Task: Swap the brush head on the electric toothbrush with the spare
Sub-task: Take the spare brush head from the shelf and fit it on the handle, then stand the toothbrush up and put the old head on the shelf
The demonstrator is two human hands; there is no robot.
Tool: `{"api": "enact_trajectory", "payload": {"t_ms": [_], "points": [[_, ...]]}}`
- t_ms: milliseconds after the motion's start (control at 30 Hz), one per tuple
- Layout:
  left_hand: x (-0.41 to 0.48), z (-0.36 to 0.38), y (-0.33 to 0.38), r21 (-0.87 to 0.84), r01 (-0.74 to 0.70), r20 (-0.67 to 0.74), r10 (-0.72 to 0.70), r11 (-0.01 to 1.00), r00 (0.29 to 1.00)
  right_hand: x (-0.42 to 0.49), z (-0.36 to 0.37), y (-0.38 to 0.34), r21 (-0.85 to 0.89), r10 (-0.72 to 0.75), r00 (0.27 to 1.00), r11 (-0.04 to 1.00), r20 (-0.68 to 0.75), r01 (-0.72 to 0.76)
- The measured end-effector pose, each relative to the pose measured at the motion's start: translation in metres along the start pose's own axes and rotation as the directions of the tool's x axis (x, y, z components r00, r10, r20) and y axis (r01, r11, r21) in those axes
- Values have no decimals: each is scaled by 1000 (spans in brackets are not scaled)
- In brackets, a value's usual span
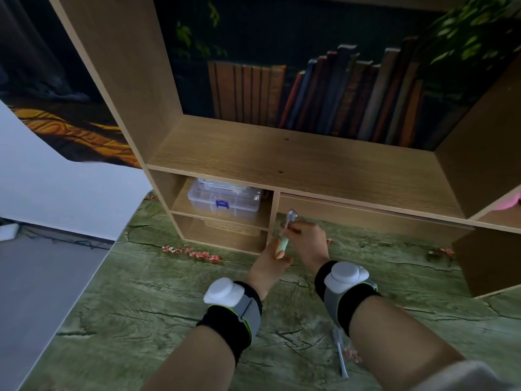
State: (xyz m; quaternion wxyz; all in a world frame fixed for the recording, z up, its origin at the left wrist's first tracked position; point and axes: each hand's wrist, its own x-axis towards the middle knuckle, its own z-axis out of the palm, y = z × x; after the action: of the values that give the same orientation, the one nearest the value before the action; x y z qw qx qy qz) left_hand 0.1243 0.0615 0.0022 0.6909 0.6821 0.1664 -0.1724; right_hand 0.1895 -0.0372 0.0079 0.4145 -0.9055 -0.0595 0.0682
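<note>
Both of your hands were raised over the green wood-print mat [158, 292], meeting just in front of the wooden shelf unit [282, 153]. Your left hand [267, 266] was wrapped around the lower part of the electric toothbrush handle [282, 245], a pale mint body with an orange base, held roughly upright and leaning slightly right. Your right hand [308, 239] was closed on the neck of the brush head [290, 217], fingertips pinching the white stem just above the handle; the bristle end poked up in front of the drawer front [366, 213]. You could not tell from this view whether the head was fully seated on the handle or partly lifted.

One other brush head [340, 352], white and slim, lay flat on the mat near you, just beside your right forearm and well apart from the toothbrush. Each wrist wore a black band carrying a white puck-shaped device [224, 290]. A clear plastic storage box [225, 200] with a blue latch sat in the left cubby of the shelf unit.
</note>
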Motion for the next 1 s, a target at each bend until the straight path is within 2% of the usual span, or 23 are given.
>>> {"api": "enact_trajectory", "payload": {"t_ms": [233,367,500,633,800,1000], "points": [[-9,0,2,-38,-3,-8,3,999,1000,-6,-4,-2,14,-26,1000,1000,15,26],[-17,1,-1,-23,-12,4,13,1000,1000,-20,-11,2,97,4,1000,995,-29,-1],[-27,10,-9,9,47,-14,-47,999,999,-45,-17,18,59,27,999,998,-24,-25],[-42,26,-20,-1,74,45,-74,997,996,-76,-21,47,33,128,992,991,5,-128],[-62,46,-47,-27,164,43,-163,986,986,-124,-22,90,2,257,965,966,54,-257],[-83,66,-85,155,315,55,-327,936,943,-177,-20,143,-113,435,897,898,83,-425]]}}
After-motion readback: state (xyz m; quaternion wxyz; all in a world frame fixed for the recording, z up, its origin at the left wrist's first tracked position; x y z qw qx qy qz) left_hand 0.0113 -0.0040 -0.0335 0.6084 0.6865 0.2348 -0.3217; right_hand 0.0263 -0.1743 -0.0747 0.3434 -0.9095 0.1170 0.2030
